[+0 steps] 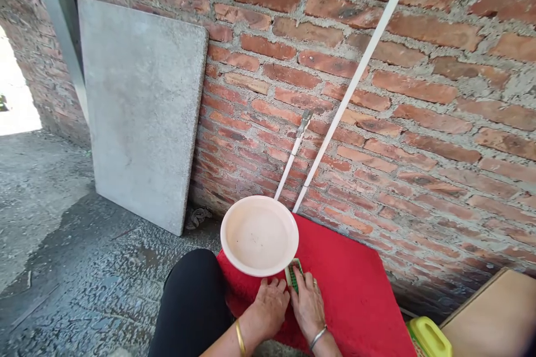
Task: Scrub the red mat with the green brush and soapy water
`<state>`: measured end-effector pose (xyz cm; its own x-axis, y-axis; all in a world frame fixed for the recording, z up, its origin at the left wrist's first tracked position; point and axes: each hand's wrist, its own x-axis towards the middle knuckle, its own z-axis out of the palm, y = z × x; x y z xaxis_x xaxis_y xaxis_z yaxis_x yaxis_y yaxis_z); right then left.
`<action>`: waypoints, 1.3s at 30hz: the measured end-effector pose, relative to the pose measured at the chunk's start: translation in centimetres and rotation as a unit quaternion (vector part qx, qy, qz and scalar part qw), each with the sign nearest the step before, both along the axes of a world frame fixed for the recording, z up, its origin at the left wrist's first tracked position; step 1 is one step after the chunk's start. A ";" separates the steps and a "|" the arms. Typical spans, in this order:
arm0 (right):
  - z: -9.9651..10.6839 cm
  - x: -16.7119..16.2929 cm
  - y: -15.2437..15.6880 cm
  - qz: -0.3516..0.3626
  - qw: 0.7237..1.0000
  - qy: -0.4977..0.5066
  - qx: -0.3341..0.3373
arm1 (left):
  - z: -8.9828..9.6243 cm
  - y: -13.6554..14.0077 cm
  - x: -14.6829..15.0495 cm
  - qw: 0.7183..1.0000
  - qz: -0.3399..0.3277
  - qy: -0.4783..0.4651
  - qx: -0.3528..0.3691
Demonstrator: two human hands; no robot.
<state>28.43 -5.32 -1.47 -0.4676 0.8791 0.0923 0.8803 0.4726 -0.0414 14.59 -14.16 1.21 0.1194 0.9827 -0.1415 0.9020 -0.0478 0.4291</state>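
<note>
My right hand [307, 304] reaches over a small green scrub brush [294, 274] with a pale rim, its fingers closed on it. The brush lies on the red cloth [343, 268], close by the rim of a pale pink basin [228, 256]. Shallow water with a few dark specks shows in the basin. My left hand [272, 302] rests on the cloth just below the basin's near rim. Its fingers are slightly bent and apart, and nothing shows in them. Both hands are side by side; my palms are hidden.
A grey slab [142, 111] leans against the brick wall [419, 122]. Two white pipes rise behind the cloth, the shorter one topped by a metal valve [304, 122]. Wet concrete floor [104, 279] lies left. A yellow jug [429, 337] and a cardboard box [494, 318] are at right.
</note>
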 end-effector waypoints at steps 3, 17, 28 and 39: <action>1.9 -1.2 2.1 -0.035 0.999 -0.012 -0.007 | 0.9 0.1 -0.3 1.000 -0.011 0.018 -0.020; -0.3 1.0 -1.2 -0.007 1.000 0.013 0.002 | -0.8 0.7 -0.2 0.997 0.027 0.055 0.043; 2.2 5.7 3.2 -0.133 0.989 -0.056 0.032 | -1.3 1.5 -0.5 0.997 0.018 0.066 0.040; 0.1 3.6 0.5 -0.036 0.999 0.008 0.022 | -0.7 1.8 -0.6 0.997 -0.002 0.081 0.018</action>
